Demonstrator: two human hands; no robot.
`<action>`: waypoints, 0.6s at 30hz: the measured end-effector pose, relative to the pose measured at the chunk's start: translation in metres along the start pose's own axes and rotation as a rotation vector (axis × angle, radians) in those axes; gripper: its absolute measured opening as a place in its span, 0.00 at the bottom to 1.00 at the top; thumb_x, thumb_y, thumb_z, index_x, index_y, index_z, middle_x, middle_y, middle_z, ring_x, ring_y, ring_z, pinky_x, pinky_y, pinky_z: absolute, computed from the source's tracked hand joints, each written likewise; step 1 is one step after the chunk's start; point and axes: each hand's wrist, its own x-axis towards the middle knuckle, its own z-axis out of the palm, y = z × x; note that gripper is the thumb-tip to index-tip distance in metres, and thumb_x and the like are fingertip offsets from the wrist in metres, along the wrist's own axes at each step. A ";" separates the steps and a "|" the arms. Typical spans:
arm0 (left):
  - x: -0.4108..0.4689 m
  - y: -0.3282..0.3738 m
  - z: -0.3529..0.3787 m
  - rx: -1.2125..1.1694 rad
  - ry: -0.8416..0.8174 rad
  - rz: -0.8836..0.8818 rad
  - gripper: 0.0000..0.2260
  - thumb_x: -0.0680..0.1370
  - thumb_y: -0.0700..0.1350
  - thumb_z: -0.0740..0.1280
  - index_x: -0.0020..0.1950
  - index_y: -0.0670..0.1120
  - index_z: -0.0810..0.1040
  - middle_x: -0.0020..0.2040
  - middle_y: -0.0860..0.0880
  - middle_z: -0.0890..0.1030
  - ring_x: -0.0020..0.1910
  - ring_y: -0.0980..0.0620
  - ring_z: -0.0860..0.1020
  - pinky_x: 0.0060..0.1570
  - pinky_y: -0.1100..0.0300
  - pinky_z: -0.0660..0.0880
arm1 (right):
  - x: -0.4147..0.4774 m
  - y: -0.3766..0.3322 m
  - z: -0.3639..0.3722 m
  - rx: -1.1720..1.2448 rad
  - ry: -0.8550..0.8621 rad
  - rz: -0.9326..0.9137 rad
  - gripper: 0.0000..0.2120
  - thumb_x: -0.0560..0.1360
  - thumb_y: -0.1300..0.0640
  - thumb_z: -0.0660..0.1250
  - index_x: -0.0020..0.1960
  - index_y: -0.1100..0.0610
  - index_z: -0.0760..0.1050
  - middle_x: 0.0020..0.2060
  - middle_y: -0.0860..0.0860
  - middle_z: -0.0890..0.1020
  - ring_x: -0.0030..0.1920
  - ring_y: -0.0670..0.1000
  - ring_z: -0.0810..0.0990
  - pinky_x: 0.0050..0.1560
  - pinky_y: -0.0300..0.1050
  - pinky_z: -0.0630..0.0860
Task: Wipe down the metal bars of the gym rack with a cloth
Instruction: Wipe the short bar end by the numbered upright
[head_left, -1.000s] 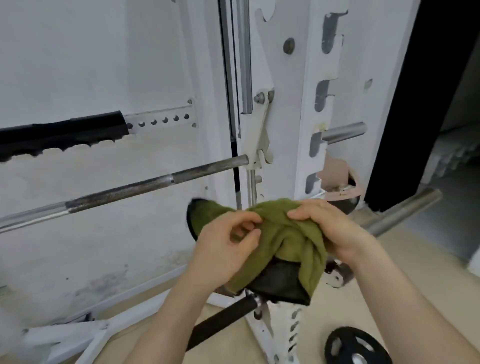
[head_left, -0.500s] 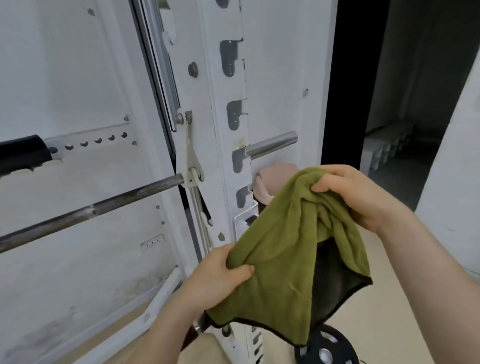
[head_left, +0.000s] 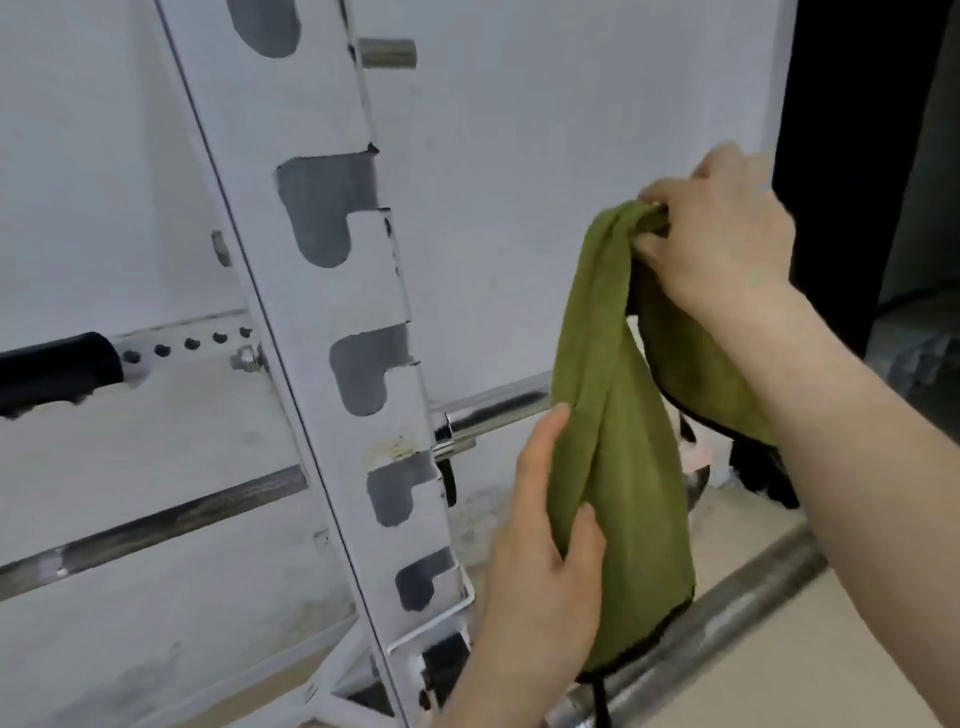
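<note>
We judge the wiping itself not yet under way: our green cloth hangs in the air between our hands, touching no bar. Our right hand pinches its top end, fingers closed tight around the gathered fabric; our left hand cups the lower part, thumb and fingers loosely wrapped on it. The chrome bar runs just behind the cloth, beside the left fingers; the slotted white upright stands further left. A steel tube lies below the cloth's hem.

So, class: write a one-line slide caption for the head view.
Both hands stretch a green cloth beside the white slotted rack upright.
</note>
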 end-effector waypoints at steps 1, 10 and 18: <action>0.012 0.003 0.007 0.023 0.056 0.032 0.26 0.82 0.42 0.58 0.65 0.75 0.62 0.59 0.72 0.71 0.60 0.66 0.72 0.62 0.57 0.72 | 0.020 -0.013 0.010 0.052 0.053 -0.047 0.20 0.74 0.50 0.67 0.65 0.52 0.74 0.57 0.59 0.70 0.59 0.62 0.69 0.49 0.53 0.68; 0.057 -0.062 0.015 0.024 0.281 -0.480 0.26 0.74 0.38 0.62 0.62 0.67 0.64 0.66 0.54 0.71 0.61 0.53 0.75 0.63 0.53 0.73 | -0.015 -0.109 0.147 0.210 -0.906 -0.524 0.34 0.73 0.35 0.62 0.73 0.50 0.61 0.70 0.55 0.67 0.69 0.60 0.64 0.65 0.60 0.64; 0.058 -0.096 0.014 0.388 0.139 -0.633 0.23 0.75 0.39 0.60 0.66 0.60 0.65 0.56 0.51 0.66 0.51 0.55 0.71 0.55 0.64 0.70 | -0.086 -0.124 0.201 0.332 -0.644 -0.588 0.28 0.77 0.33 0.43 0.50 0.49 0.74 0.44 0.51 0.82 0.47 0.56 0.78 0.55 0.55 0.65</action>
